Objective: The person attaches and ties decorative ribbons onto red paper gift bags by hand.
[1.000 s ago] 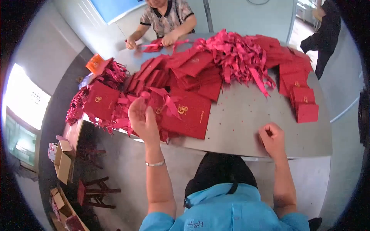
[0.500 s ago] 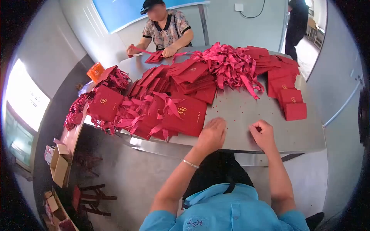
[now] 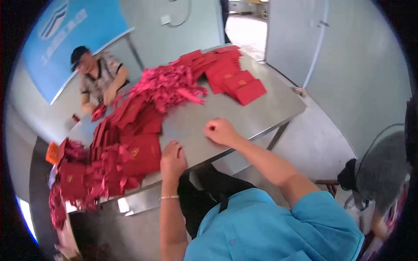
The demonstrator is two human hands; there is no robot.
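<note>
My left hand (image 3: 173, 161) is at the table's near edge, fingers curled, just right of a red pouch with a gold mark (image 3: 141, 154). My right hand (image 3: 220, 132) is curled over the metal table (image 3: 257, 117), farther right. Whether either hand pinches something small cannot be made out. Pink-red ribbons (image 3: 165, 85) lie heaped beyond both hands. Stacked red pouches (image 3: 246, 87) with gold marks lie at the far right, and more pouches (image 3: 139, 115) are piled left of centre.
A co-worker (image 3: 102, 78) sits across the table at the far left, hands on a red piece. An orange item (image 3: 53, 153) stands at the left end. A doorway opens behind the table; a round grey fan-like object (image 3: 383, 161) is at the right.
The view has swung to the right, so the table and piles appear farther left. A grey fan-like object has come into view. Both hands stay curled near the table's edge.
</note>
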